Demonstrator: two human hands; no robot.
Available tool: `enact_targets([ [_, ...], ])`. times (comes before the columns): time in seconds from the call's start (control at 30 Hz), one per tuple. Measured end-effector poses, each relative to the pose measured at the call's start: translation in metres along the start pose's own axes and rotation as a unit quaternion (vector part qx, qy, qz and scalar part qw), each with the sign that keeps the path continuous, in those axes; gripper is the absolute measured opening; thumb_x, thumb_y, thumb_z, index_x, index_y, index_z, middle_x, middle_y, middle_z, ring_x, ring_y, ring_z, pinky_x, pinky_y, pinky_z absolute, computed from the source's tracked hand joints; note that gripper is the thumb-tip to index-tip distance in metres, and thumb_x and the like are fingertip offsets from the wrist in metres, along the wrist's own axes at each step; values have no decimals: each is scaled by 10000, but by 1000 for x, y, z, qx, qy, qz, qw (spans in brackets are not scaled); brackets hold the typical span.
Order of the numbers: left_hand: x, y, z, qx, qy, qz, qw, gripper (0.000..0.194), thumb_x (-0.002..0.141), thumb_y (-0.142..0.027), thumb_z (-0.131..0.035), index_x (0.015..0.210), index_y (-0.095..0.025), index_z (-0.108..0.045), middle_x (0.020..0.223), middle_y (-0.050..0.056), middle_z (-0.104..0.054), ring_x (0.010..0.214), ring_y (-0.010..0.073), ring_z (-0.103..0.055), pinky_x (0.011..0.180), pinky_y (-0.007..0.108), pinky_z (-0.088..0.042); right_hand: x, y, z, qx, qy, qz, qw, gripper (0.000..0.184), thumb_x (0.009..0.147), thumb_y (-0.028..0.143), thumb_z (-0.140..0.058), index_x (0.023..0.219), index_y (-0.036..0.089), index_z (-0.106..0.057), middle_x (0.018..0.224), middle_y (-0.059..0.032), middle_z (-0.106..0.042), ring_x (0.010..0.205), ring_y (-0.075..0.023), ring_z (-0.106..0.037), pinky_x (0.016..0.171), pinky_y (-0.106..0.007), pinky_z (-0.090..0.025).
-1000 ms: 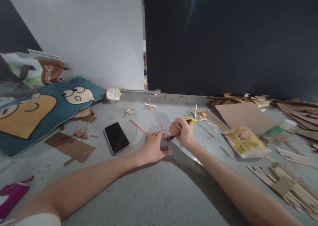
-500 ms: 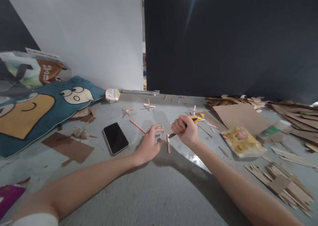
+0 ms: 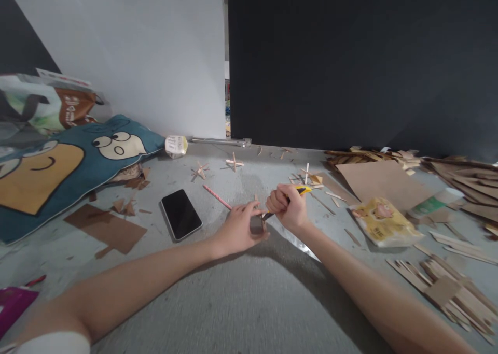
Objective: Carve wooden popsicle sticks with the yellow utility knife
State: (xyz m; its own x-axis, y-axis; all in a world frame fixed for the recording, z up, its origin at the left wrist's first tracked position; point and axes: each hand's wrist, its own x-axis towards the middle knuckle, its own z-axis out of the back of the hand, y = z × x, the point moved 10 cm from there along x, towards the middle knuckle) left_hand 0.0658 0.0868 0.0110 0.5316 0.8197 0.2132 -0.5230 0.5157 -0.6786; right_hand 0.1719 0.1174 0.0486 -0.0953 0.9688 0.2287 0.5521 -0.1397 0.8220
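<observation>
My right hand (image 3: 287, 209) is closed round a yellow utility knife (image 3: 299, 190), its blade tip pointing down and left toward the floor. My left hand (image 3: 238, 228) rests on the grey floor (image 3: 249, 302) right beside it, fingers pressed down on a small wooden stick (image 3: 263, 225) that lies under the blade tip. The two hands nearly touch. A pink striped pencil (image 3: 218, 198) lies just behind my left hand.
A black phone (image 3: 181, 214) lies left of my hands. Further left are brown cardboard (image 3: 105, 228) and a blue cartoon cushion (image 3: 58, 170). To the right lie a yellow snack packet (image 3: 383, 221), a cardboard sheet (image 3: 383, 183) and piles of wooden strips (image 3: 447, 289). Small stick crosses (image 3: 234, 163) dot the floor.
Half a second ago my left hand was lifted off the stick and the knife held away; now the left fingers press on the stick and the blade is back at it.
</observation>
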Motion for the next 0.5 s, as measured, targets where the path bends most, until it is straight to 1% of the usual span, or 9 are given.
enact_targets([
  [0.13, 1, 2, -3, 10, 7, 7, 1000, 653, 783, -396, -853, 1357, -250, -578, 1448, 139, -658, 1459, 394, -490, 1208, 622, -337, 0, -4, 1, 2, -3, -3, 1000, 587, 754, 385, -709, 389, 234, -275, 358, 70, -224, 357, -62, -190, 413, -274, -177],
  [0.2, 2, 2, -2, 16, 9, 13, 1000, 659, 779, -398, -857, 1357, -244, -581, 1458, 143, -650, 1450, 403, -497, 1200, 624, -345, 0, -1, 1, 2, -4, -1, 1000, 584, 750, 377, -710, 387, 234, -275, 359, 69, -226, 356, -62, -192, 414, -275, -174],
  [0.37, 1, -1, -1, 9, 13, 2, 1000, 685, 797, -431, -846, 1391, -252, -558, 1471, 151, -637, 1438, 400, -507, 1186, 615, -357, 2, 10, 4, 8, -8, 8, 1000, 560, 771, 364, -686, 404, 234, -284, 382, 70, -227, 373, -67, -175, 422, -272, -189],
  [0.5, 1, 6, -2, 5, 12, 31, 999, 774, 751, -389, -873, 1430, -240, -533, 1467, 151, -636, 1436, 415, -499, 1174, 615, -373, 4, 2, 11, 17, -15, 4, 1000, 562, 771, 368, -676, 429, 243, -248, 385, 81, -195, 371, -71, -150, 407, -269, -189],
])
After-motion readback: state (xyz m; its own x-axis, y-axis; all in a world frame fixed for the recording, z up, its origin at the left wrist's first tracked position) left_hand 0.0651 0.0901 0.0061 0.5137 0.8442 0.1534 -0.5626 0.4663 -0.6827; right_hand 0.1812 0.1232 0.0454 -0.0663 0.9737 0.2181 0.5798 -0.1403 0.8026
